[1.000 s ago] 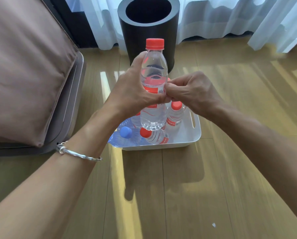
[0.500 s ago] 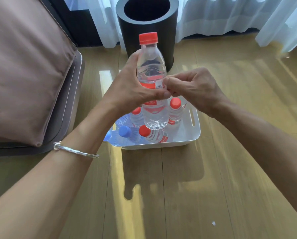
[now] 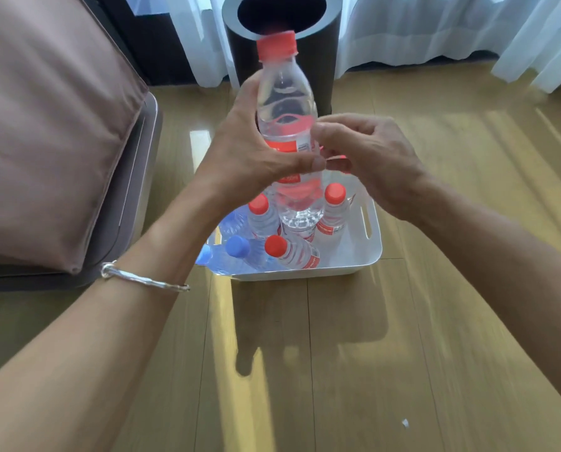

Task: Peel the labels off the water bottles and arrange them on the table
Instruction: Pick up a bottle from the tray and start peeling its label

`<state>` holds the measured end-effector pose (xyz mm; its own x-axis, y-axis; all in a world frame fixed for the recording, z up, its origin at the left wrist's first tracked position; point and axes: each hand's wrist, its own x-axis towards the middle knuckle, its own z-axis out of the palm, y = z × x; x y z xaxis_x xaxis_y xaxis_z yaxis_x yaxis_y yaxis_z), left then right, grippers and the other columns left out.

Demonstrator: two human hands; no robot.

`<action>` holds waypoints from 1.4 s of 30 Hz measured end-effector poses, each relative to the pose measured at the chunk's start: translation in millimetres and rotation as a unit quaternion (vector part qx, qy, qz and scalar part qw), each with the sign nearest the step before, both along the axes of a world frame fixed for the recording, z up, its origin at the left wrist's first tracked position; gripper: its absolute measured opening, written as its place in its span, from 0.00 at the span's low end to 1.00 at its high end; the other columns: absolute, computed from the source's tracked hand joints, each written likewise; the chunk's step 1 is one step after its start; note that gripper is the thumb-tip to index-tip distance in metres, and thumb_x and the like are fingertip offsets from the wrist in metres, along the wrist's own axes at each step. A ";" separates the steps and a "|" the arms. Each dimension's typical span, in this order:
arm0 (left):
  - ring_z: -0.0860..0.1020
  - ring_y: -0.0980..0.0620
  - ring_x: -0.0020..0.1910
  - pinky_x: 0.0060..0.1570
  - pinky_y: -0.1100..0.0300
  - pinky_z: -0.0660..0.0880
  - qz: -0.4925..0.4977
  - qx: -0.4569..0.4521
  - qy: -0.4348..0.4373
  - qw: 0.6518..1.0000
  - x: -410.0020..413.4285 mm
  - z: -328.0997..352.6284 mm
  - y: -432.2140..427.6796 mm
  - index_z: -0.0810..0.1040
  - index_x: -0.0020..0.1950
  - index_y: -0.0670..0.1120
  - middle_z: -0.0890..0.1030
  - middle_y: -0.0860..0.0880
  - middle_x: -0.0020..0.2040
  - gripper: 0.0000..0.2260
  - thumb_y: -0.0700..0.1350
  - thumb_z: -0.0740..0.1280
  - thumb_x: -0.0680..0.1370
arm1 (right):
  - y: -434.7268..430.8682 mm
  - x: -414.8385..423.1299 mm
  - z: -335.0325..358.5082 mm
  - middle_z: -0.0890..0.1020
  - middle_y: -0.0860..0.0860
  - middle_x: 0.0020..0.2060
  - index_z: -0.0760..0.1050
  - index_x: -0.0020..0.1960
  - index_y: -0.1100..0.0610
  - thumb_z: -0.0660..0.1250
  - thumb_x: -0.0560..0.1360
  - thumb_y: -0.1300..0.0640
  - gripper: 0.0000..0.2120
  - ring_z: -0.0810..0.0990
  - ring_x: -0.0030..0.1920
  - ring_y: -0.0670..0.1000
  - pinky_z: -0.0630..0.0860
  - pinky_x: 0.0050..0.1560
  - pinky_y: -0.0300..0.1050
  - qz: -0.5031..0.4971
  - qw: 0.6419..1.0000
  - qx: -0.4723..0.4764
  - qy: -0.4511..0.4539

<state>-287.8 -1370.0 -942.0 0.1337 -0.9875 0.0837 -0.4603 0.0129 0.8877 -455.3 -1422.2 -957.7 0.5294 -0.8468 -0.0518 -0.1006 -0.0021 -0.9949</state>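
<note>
Tipping a little more to the left than a second ago, the bottle (image 3: 285, 102) sits higher, mid-view, its red cap (image 3: 276, 44) toward 12 o'clock. The left hand (image 3: 256, 151) wraps its middle, thumb across the red label (image 3: 284, 147). The right hand (image 3: 364, 158), at its 3 o'clock, curls and pinches what seems to be the label's edge. A red sliver now shows beneath it, so peeling has likely begun. The plastic is clear and ribbed, the film thin and glossy. Other bottles (image 3: 298, 256) fill the smooth white tub (image 3: 367, 256) at 6 o'clock.
</note>
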 end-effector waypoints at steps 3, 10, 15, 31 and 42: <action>0.81 0.60 0.53 0.52 0.59 0.81 -0.010 -0.005 0.001 1.000 -0.9 5.3 0.4 0.65 0.72 0.50 0.79 0.56 0.57 0.42 0.47 0.82 0.64 | 1.2 3.5 -3.3 0.83 0.61 0.54 0.79 0.59 0.60 0.62 0.76 0.54 0.16 0.84 0.51 0.56 0.81 0.52 0.51 0.056 0.992 0.096 -0.058; 0.79 0.72 0.47 0.45 0.74 0.75 -0.032 -0.006 -0.001 0.999 2.2 8.1 1.8 0.66 0.66 0.55 0.78 0.64 0.49 0.37 0.45 0.81 0.63 | 4.6 7.0 -7.9 0.84 0.54 0.48 0.81 0.54 0.55 0.61 0.74 0.56 0.13 0.84 0.49 0.53 0.79 0.50 0.49 0.073 0.989 0.106 -0.077; 0.81 0.66 0.50 0.51 0.65 0.79 -0.032 -0.014 0.003 0.999 1.2 8.3 -0.4 0.65 0.66 0.58 0.80 0.64 0.50 0.40 0.49 0.82 0.61 | 1.9 7.4 -3.1 0.82 0.55 0.49 0.77 0.59 0.62 0.62 0.70 0.54 0.21 0.81 0.48 0.52 0.79 0.50 0.49 0.067 0.981 0.163 -0.083; 0.82 0.62 0.52 0.55 0.56 0.80 -0.028 -0.026 -0.004 0.999 1.9 9.3 -2.9 0.64 0.66 0.60 0.80 0.64 0.52 0.40 0.47 0.83 0.62 | 8.9 15.6 0.0 0.81 0.53 0.44 0.77 0.53 0.59 0.59 0.74 0.55 0.12 0.78 0.43 0.48 0.75 0.46 0.44 0.033 0.969 0.204 -0.138; 0.77 0.74 0.46 0.46 0.77 0.71 -0.029 -0.043 -0.063 0.997 -9.3 3.4 1.0 0.65 0.71 0.54 0.76 0.68 0.48 0.42 0.48 0.83 0.63 | 7.7 23.5 1.1 0.76 0.62 0.47 0.75 0.54 0.65 0.57 0.62 0.61 0.21 0.75 0.45 0.58 0.75 0.47 0.52 -0.032 0.957 0.227 -0.177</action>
